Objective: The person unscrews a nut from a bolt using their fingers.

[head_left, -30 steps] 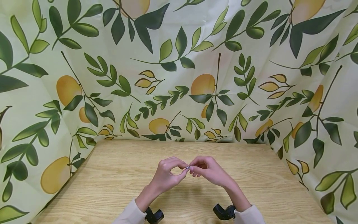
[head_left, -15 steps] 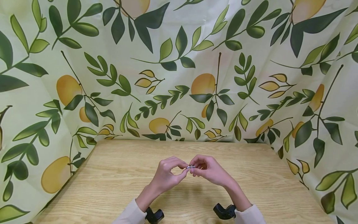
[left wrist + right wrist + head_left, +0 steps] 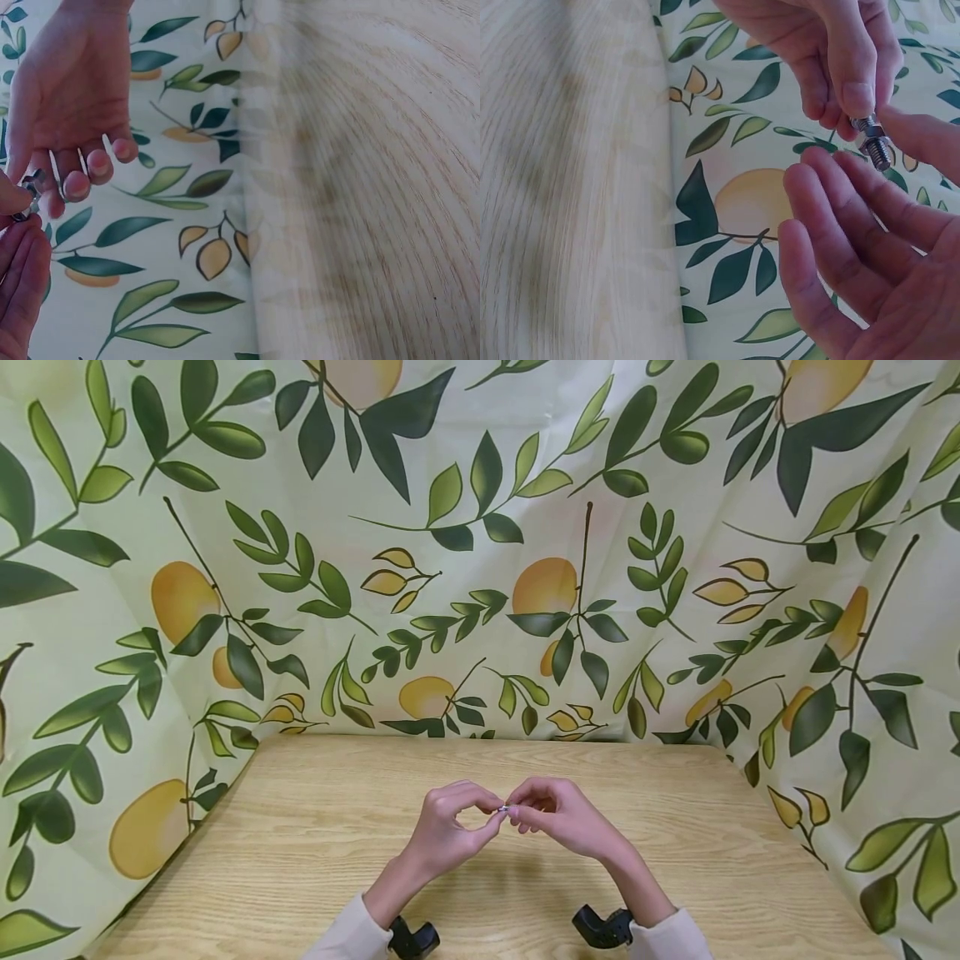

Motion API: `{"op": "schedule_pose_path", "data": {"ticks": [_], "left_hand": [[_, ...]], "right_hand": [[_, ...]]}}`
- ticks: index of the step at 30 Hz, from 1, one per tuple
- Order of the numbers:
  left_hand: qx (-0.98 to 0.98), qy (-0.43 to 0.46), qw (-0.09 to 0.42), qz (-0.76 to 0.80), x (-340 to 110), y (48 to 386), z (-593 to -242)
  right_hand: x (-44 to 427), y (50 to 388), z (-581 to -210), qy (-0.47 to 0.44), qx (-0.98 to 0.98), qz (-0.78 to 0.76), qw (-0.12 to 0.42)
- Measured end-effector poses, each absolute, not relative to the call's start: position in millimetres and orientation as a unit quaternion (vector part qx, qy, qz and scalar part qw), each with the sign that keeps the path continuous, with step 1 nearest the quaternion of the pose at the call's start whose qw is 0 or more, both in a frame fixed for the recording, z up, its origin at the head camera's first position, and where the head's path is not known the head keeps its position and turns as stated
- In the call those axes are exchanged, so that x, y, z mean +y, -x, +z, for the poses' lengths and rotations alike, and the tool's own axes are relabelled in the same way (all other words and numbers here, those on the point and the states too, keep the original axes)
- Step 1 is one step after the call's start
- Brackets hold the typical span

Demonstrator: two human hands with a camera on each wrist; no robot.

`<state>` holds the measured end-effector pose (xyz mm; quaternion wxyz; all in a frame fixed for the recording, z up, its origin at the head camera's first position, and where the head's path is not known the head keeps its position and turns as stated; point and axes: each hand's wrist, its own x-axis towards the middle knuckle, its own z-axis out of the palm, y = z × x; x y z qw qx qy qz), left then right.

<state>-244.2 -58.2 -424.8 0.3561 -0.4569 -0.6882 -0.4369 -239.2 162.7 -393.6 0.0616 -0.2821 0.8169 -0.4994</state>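
Note:
A small metal bolt [image 3: 880,156] with a hex nut [image 3: 873,135] on its thread is held between the two hands above the table. My left hand [image 3: 448,828] pinches one end of the bolt between thumb and fingertips, covering that end. From the other side, my right hand [image 3: 561,814] has its thumb and index finger at the nut, the remaining fingers loosely bent below. The threaded tip points toward the right palm in the right wrist view. In the left wrist view, the nut and bolt [image 3: 34,181] show partly between the fingertips.
Beneath the hands lies a light wood-grain table [image 3: 337,827]. A cloth printed with leaves and orange fruit [image 3: 480,568] rises along its back and sides. Black wrist-worn mounts [image 3: 414,937] sit at both cuffs.
Half a second ago the right thumb and index finger stood farther apart, with more of the bolt showing. They have since closed back in at the nut. The left hand has stayed put.

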Motion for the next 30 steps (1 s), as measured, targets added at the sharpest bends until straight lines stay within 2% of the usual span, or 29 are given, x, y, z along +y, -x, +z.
{"op": "schedule_pose_path", "data": {"ticks": [30], "left_hand": [[-0.687,0.452,0.362,-0.439,-57.9,243.8,-426.1]], "right_hand": [[162.3,239.7,-395.7,0.283,0.819,-0.497,0.053]]}}
